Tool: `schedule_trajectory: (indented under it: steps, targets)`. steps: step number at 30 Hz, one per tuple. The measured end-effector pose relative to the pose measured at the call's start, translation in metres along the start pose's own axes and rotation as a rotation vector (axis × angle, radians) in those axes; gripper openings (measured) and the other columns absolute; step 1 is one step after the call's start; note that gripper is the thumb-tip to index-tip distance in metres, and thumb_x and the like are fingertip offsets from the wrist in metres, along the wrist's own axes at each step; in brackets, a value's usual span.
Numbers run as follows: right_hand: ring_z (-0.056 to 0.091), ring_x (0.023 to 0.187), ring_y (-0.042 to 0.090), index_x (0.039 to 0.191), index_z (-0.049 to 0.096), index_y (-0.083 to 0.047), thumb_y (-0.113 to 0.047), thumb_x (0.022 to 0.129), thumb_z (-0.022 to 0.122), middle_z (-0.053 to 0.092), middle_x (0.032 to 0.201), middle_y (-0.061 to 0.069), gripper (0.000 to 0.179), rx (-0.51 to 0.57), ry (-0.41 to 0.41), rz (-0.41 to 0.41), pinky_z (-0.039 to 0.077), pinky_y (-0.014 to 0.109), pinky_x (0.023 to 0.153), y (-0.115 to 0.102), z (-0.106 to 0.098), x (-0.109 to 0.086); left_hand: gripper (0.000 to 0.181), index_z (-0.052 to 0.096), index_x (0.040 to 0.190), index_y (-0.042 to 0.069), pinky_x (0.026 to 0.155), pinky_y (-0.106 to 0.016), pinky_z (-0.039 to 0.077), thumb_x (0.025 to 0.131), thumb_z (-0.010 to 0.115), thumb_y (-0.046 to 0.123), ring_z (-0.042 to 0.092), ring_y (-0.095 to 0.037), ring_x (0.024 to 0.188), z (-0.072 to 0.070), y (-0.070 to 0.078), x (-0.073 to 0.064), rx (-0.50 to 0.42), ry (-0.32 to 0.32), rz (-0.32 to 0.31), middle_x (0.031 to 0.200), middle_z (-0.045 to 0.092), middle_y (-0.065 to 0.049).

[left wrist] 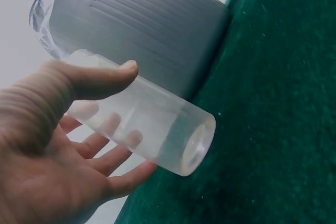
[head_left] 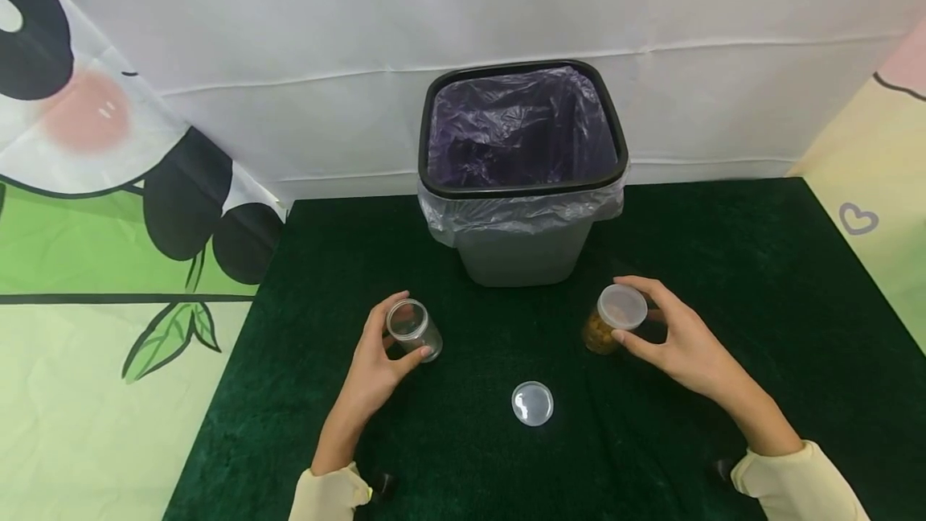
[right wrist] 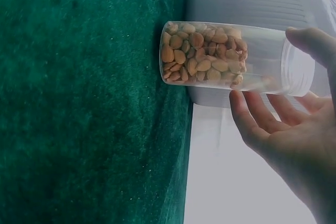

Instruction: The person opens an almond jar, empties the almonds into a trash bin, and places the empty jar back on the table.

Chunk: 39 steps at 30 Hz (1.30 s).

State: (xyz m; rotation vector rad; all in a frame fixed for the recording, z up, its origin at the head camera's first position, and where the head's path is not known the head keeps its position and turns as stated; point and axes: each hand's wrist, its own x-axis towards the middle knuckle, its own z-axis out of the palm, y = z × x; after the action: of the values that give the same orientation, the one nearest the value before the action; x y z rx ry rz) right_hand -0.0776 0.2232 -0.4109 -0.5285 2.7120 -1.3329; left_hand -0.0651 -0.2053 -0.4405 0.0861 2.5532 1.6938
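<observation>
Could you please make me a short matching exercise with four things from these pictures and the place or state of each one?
Things:
1. Empty jar
2. Filled jar
3. Loose lid
4. Bin

Places or states:
A. Lined with a plastic bag
B. Capped, held by the right hand
C. Lying on the green cloth
D. Uncapped, held by the left hand

Right pairs: 1-D, 2-B, 3-C, 4-A.
</observation>
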Motion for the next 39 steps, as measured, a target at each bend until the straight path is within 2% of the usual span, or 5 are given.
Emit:
schedule_trajectory:
  steps: [12, 18, 21, 26, 39]
  targets:
    - [0.052, 0.136, 0.035, 0.152, 0.042, -0.019, -0.018, 0.097, 0.076, 0.050, 0.149, 0.012, 0.065, 0.065, 0.006, -0.008, 0.049, 0.068, 0.104, -0.014, 0.002, -0.004, 0.089, 0.037, 0.158, 0.032, 0.119, -0.060, 0.036, 0.086, 0.088, 0.020, 0.044, -0.026, 0.145, -0.003, 0.025, -0.009, 0.235, 0.142, 0.234, 0.156, 0.042, -0.005]
    - [0.052, 0.131, 0.009, 0.150, 0.043, -0.020, -0.015, 0.096, 0.077, 0.053, 0.145, 0.004, 0.064, 0.104, 0.029, -0.024, 0.050, 0.064, 0.105, -0.022, 0.001, -0.004, 0.084, 0.043, 0.157, 0.025, 0.114, -0.057, 0.040, 0.086, 0.087, 0.018, 0.044, -0.028, 0.142, -0.001, 0.041, -0.014, 0.406, 0.220, 0.391, 0.154, 0.046, -0.009]
    - [0.051, 0.129, -0.003, 0.150, 0.043, -0.018, -0.012, 0.095, 0.077, 0.054, 0.144, 0.001, 0.065, 0.142, 0.031, -0.035, 0.054, 0.046, 0.108, -0.024, 0.000, -0.004, 0.080, 0.047, 0.155, 0.018, 0.115, -0.056, 0.039, 0.086, 0.087, 0.016, 0.044, -0.030, 0.143, 0.003, 0.048, -0.015, 0.458, 0.235, 0.475, 0.152, 0.050, -0.011]
    - [0.053, 0.131, -0.003, 0.149, 0.040, -0.012, -0.003, 0.094, 0.075, 0.051, 0.144, 0.004, 0.066, 0.256, 0.021, -0.073, 0.047, 0.012, 0.104, -0.022, 0.004, -0.002, 0.067, 0.050, 0.153, 0.013, 0.119, -0.052, 0.037, 0.093, 0.080, 0.026, 0.044, -0.031, 0.146, 0.013, 0.055, -0.015, 0.521, 0.212, 0.578, 0.151, 0.052, -0.012]
    - [0.057, 0.131, 0.005, 0.141, 0.039, -0.003, 0.008, 0.089, 0.076, 0.050, 0.143, 0.010, 0.065, 0.433, -0.008, -0.132, 0.053, 0.019, 0.101, -0.023, 0.025, 0.005, 0.065, 0.045, 0.156, 0.014, 0.117, -0.041, 0.045, 0.101, 0.069, 0.039, 0.051, -0.022, 0.140, 0.054, 0.058, 0.003, 0.615, 0.026, 0.725, 0.153, 0.051, -0.006]
